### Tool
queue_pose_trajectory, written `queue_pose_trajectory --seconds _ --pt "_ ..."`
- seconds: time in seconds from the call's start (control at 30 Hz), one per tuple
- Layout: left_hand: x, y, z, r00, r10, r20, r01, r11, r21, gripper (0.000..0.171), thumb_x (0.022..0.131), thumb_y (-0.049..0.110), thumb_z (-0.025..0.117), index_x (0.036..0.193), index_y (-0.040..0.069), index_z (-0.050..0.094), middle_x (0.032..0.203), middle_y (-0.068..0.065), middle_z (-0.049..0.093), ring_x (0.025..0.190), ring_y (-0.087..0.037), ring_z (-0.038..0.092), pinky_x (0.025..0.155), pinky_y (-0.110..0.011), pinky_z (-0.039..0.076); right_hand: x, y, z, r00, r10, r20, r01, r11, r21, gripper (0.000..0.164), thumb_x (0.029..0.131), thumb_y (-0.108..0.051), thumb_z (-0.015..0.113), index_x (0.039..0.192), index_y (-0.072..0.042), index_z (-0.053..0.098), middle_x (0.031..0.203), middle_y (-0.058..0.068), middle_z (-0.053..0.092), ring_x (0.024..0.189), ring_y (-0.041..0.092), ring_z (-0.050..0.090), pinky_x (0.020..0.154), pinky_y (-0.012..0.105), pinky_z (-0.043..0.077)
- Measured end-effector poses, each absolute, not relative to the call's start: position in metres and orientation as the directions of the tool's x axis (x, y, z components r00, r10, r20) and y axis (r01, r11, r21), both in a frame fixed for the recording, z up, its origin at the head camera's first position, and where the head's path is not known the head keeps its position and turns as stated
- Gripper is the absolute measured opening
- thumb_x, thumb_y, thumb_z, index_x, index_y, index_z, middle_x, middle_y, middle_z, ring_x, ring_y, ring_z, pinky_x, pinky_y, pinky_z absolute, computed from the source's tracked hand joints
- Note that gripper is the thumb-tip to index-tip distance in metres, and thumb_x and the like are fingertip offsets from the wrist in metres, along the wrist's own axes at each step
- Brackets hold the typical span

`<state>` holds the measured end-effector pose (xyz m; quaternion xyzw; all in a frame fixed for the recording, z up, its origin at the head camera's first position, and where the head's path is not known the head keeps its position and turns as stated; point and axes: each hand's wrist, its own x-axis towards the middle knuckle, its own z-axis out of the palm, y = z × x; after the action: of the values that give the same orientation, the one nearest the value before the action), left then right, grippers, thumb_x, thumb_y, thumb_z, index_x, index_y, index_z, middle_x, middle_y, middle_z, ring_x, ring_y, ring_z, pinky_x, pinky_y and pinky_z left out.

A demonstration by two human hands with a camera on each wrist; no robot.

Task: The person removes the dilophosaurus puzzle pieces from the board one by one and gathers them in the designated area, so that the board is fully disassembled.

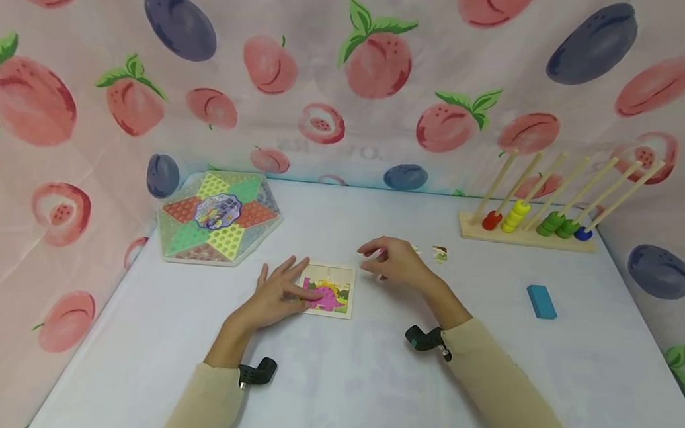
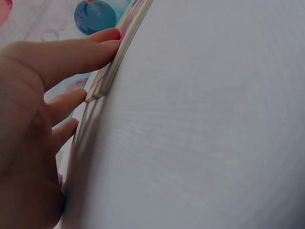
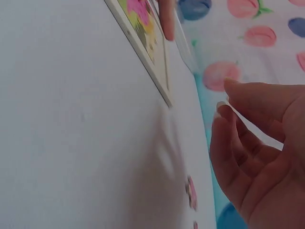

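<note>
A wooden jigsaw puzzle tray (image 1: pixel 326 314) with a pink dinosaur picture lies flat before me. My left hand (image 1: pixel 274 295) rests at its left side, fingers spread, one finger reaching over the dinosaur picture (image 1: pixel 330 299). In the left wrist view its fingertips touch the tray's edge (image 2: pixel 110 71). To the right of the tray, my right hand (image 1: pixel 395 261) hovers with bent fingers. A gap shows between thumb and index finger, with nothing visible held there. A loose pink puzzle piece (image 3: pixel 191 193) lies beyond that hand in the right wrist view.
Another small puzzle piece (image 1: pixel 439 252) lies right of my right hand. A hexagonal Chinese checkers board (image 1: pixel 176 245) sits at the back left. At the back right stands a wooden peg rack (image 1: pixel 520 237) with coloured beads; a blue block (image 1: pixel 542 302) lies in front of it.
</note>
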<state>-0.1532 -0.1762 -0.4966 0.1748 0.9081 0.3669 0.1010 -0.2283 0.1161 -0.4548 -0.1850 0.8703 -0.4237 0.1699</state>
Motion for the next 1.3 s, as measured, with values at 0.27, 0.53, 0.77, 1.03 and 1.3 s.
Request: queue_pose_trajectory --seconds 0.27,0.53,0.77,1.03,1.3 --pt "-0.154 -0.178 -0.494 -0.951 0.308 0.004 0.216 0.659 0.721 0.02 0.078 0.021 0.088 0.096 0.018 0.08 0.158 -0.009 0.051 0.156 -0.036 0.03 0.123 -0.071 0.0 -0.223 0.092 -0.467 -0.818 -0.553 -0.158 -0.227 0.563 -0.795 0.03 0.09 -0.015 0.077 0.119 -0.007 0.073 0.11 0.009 0.075 0.077 0.012 0.065 0.068 0.023 0.056" --pt "-0.159 -0.182 -0.495 -0.962 0.273 -0.019 0.186 0.706 0.683 0.036 0.075 0.028 0.09 0.102 0.02 0.069 0.162 -0.005 0.045 0.155 -0.033 0.032 0.124 -0.065 0.007 -0.22 0.083 -0.473 -0.789 -0.599 -0.134 -0.305 0.573 -0.761 0.029 0.089 -0.017 0.079 0.118 -0.011 0.075 0.108 0.003 0.076 0.086 0.009 0.064 0.08 0.021 0.053" --pt "-0.161 -0.184 -0.495 -0.956 0.292 -0.041 0.197 0.735 0.649 0.053 0.075 0.03 0.09 0.122 0.02 0.066 0.161 -0.002 0.047 0.153 -0.032 0.033 0.124 -0.06 0.011 -0.221 0.071 -0.477 -0.771 -0.619 -0.152 -0.337 0.598 -0.727 0.032 0.089 -0.019 0.079 0.12 -0.013 0.074 0.109 0.001 0.075 0.083 0.01 0.06 0.077 0.02 0.052" --pt "-0.165 -0.19 -0.491 -0.93 0.363 -0.055 0.24 0.713 0.658 0.062 0.077 0.033 0.087 0.133 0.018 0.065 0.162 -0.003 0.045 0.151 -0.033 0.034 0.121 -0.062 0.012 -0.22 0.06 -0.477 -0.754 -0.637 -0.159 -0.387 0.626 -0.677 0.032 0.088 -0.021 0.081 0.118 -0.013 0.075 0.107 0.0 0.072 0.083 0.01 0.057 0.074 0.02 0.049" --pt "-0.166 -0.194 -0.489 -0.919 0.387 -0.068 0.239 0.688 0.685 0.067 0.077 0.034 0.087 0.137 0.018 0.062 0.163 -0.003 0.043 0.151 -0.034 0.032 0.121 -0.061 0.012 -0.219 0.049 -0.478 -0.747 -0.639 -0.182 -0.416 0.663 -0.622 0.029 0.089 -0.025 0.08 0.116 -0.018 0.078 0.108 -0.001 0.068 0.084 0.012 0.054 0.073 0.021 0.045"
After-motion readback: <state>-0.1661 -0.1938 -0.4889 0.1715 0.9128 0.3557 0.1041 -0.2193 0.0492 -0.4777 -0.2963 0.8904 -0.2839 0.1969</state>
